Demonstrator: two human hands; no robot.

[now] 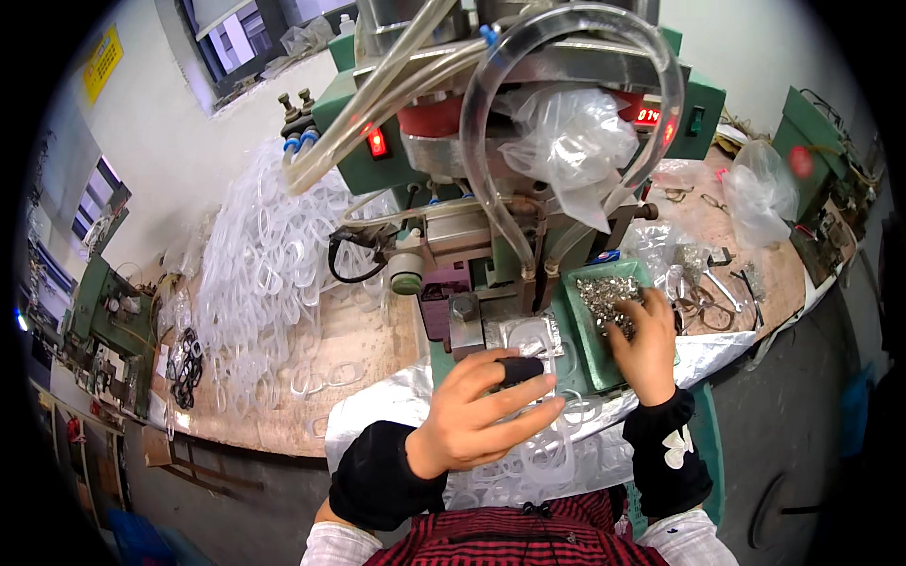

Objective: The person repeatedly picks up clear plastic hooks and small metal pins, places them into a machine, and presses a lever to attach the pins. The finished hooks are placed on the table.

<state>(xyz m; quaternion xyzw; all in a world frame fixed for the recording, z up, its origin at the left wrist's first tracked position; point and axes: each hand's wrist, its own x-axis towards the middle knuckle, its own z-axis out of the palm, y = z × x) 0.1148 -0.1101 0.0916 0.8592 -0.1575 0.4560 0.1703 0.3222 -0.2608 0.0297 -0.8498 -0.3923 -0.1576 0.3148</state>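
Observation:
My left hand (486,412), with a black cover on one finger, is closed at its fingertips on a clear plastic frame (553,379) in front of the machine. The exact grip is partly hidden by the fingers. My right hand (648,351) reaches over the green tray (578,344), fingers curved and apart. Its thumb and forefinger touch the small shiny metal parts (601,294) heaped in there. More clear frames (543,462) lie on the plastic sheeting close to my body.
A green bench machine (462,316) with clear hoses (469,123) stands straight ahead. Clear plastic frames (274,255) form a tall heap on the wooden table (368,391) to the left. On the right are a wrench (724,291) and plastic bags (758,193).

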